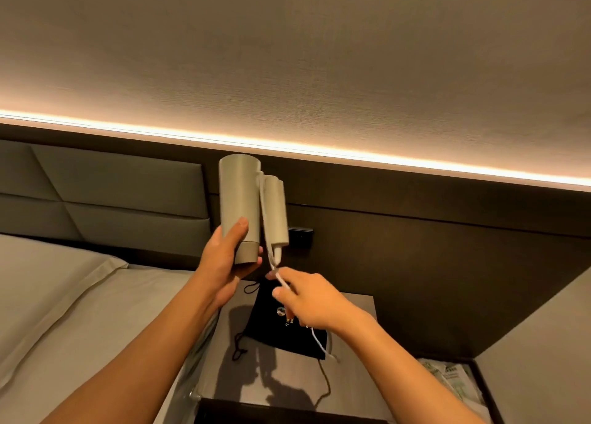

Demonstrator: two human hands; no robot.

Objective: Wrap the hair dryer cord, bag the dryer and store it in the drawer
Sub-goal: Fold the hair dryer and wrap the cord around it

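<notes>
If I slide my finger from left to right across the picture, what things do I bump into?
Bed → left hand → hair dryer → right hand → papers.

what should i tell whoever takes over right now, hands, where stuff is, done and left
Left hand: gripping the hair dryer by its barrel, held up with the handle folded alongside.
Right hand: fingers pinching the white cord just below the handle; the rest trails down past the wrist.
Black drawstring bag: lying flat on the nightstand, beside the bed.
Done: dryer picked up, one pass of cord runs along the handle.
Left: finish wrapping, bag the dryer, put it in the drawer.
</notes>
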